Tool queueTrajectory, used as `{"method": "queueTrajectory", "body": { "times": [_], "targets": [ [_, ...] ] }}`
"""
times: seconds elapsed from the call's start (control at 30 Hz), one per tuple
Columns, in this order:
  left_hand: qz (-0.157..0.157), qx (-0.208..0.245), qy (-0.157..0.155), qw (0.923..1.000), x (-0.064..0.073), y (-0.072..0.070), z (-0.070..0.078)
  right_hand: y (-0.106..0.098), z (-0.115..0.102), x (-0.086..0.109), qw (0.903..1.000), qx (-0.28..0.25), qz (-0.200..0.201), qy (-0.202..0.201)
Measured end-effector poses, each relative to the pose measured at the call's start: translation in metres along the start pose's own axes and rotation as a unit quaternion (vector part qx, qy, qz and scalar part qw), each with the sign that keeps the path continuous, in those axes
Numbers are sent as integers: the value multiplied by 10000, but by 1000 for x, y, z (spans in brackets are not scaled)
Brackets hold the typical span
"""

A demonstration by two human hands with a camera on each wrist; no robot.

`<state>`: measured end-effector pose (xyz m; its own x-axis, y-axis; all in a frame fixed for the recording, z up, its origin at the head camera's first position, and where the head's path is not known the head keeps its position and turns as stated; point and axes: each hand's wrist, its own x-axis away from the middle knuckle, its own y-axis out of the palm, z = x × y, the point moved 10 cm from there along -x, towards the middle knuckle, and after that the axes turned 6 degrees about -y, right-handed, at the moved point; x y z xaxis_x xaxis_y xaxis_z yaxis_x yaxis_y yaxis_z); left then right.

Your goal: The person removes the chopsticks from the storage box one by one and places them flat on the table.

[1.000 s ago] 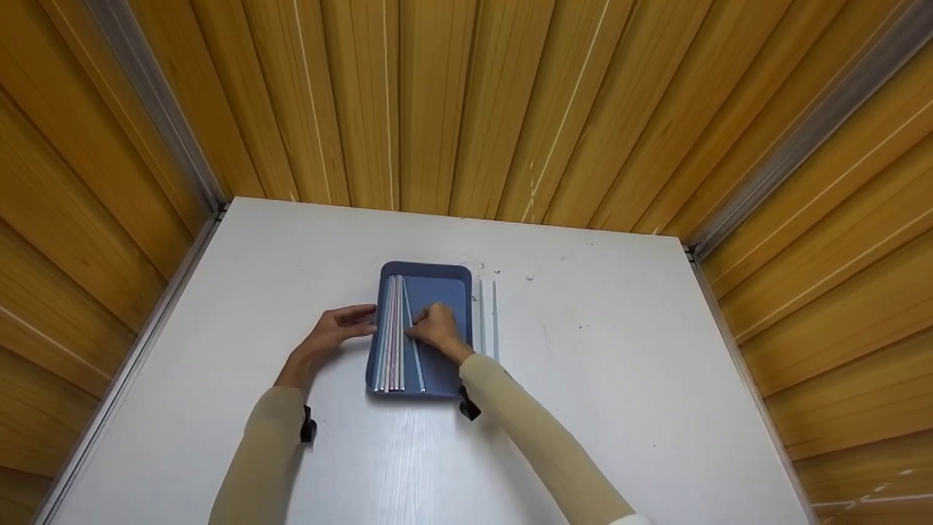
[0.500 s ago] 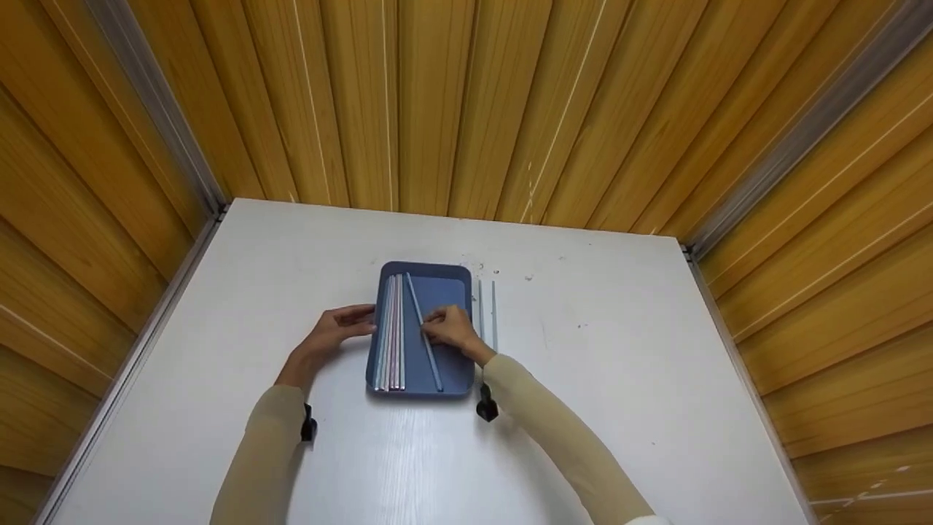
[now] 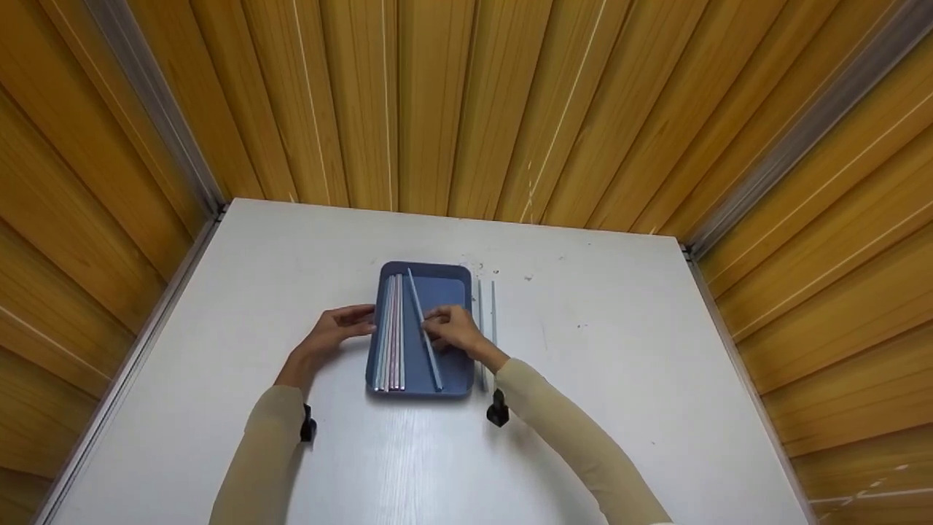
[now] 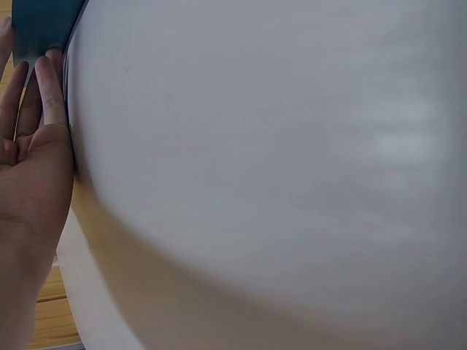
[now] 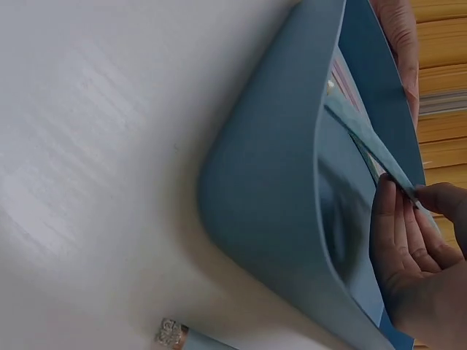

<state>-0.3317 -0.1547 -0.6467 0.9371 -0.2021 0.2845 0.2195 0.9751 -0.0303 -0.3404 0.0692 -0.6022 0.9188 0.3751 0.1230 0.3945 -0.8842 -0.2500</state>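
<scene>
A light blue chopstick (image 3: 433, 362) lies slanted in the blue tray (image 3: 446, 292), its far end up near the tray's back rim. My right hand (image 3: 455, 329) pinches it around its middle between thumb and fingers, as the right wrist view shows on the chopstick (image 5: 373, 146). Several pale and pink chopsticks (image 3: 393, 335) lie side by side along the tray's left wall. Outside that wall, my left hand (image 3: 337, 332) has its fingertips against the tray, fingers fairly straight; the left wrist view shows these fingers (image 4: 49, 91) at the tray's side.
Right of the tray, two light blue chopsticks (image 3: 494, 313) lie on the white table (image 3: 598, 364), partly under my right forearm. One has a silvery, glittering end (image 5: 172, 334). Wood-patterned walls (image 3: 430, 109) enclose the table at the back and sides.
The pinched chopstick has moved right, away from the row, and its far end has shifted toward the back rim. My right hand moved right with it; my left hand has stayed put.
</scene>
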Motion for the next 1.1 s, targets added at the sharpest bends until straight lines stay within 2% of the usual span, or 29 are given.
{"method": "queueTrajectory", "body": {
  "times": [0.23, 0.4, 0.57, 0.7, 0.9, 1.1],
  "targets": [
    [-97, -68, 201, 9997, 1, 2, 4, -4, 1, 8, 9990, -368, -171, 193],
    [-100, -80, 162, 9998, -1, 2, 2, -11, -3, 11, 9994, -199, -228, 164],
    [-51, -33, 87, 9999, -2, 1, 0, -22, -19, 17, 9995, 187, -163, -172],
    [-60, -57, 29, 10000, -1, 0, -2, -32, -24, 22, 9987, 358, -77, -345],
    [-80, -110, 6, 9999, 1, -4, -3, -49, -22, 25, 9982, 467, 173, -329],
    [-44, -119, 38, 9999, 4, -8, -1, -65, -22, 29, 9986, 267, 382, -252]
  ]
}}
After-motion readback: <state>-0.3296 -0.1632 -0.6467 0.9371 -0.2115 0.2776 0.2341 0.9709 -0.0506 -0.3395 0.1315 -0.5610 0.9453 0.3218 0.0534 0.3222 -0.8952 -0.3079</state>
